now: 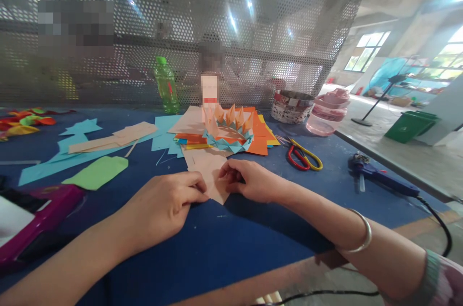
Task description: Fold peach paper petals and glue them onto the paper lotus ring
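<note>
Hands at near edge: left hand (pixel 164 206) was closed in a pinch on the left edge of a peach paper sheet (pixel 207 166); right hand (pixel 249 181) was curled, its fingertips gripping the sheet's right edge. The sheet was laid flat on the blue bench (pixel 231 243), between both hands. A green paper scrap (pixel 96 171) was placed to the left, scissors (pixel 304 157) and a blue glue gun (pixel 378 178) to the right. A folded paper crown (pixel 228 131) was set just behind the sheet. A green bottle (pixel 166 85) was stood farthest back.

Both hands, left hand (pixel 164 202) and right hand (pixel 249 181), pinch a peach paper sheet (pixel 209 168) flat on the blue worktop (pixel 224 243).
</note>
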The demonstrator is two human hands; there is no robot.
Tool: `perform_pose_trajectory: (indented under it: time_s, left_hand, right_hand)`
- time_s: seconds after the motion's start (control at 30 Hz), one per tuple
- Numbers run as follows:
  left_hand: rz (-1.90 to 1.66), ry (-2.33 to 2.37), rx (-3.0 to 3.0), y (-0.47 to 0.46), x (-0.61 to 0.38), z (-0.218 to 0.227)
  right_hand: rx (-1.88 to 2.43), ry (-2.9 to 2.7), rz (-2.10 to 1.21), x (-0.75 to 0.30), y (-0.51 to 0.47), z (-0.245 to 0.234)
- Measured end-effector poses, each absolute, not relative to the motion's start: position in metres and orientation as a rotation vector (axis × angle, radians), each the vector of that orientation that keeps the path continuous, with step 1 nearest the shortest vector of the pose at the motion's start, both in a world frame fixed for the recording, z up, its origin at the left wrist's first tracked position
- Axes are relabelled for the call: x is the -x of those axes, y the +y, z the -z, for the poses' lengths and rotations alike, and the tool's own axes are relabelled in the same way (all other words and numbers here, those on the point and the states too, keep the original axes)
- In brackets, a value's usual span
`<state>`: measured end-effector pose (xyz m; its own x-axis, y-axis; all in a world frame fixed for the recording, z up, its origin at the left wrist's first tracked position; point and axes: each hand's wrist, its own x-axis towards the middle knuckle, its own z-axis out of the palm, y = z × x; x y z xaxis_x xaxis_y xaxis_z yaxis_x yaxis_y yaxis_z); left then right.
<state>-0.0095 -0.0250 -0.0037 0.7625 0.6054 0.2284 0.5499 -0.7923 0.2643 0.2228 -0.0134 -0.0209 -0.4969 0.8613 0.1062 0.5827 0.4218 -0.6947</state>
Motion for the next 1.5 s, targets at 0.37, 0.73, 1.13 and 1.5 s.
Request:
perform_pose_trajectory:
  time_s: [0.37,0.73,1.13,1.5]
  left_hand:
    - [-0.554,0.881,-2.892,-0.003,0.017,0.005]
    - [-0.413,0.742,-2.587,-0.012,0.009,-0.005]
    - [-0.462,1.02,-2.32,-0.014,0.002,0.003]
    - [-0.512,1.062,-2.355,-0.018,-0.007,0.006]
  right_hand:
    - [1.178,-2.238,-0.813,-0.22,-0.018,0.023]
    - [0.889,-2.397,-0.43,-0.22,-0.021,0.02]
    - [0.65,-2.6,-0.572,-0.224,-0.027,0.008]
    - [0.606,-2.656,-0.538,-0.223,-0.03,0.003]
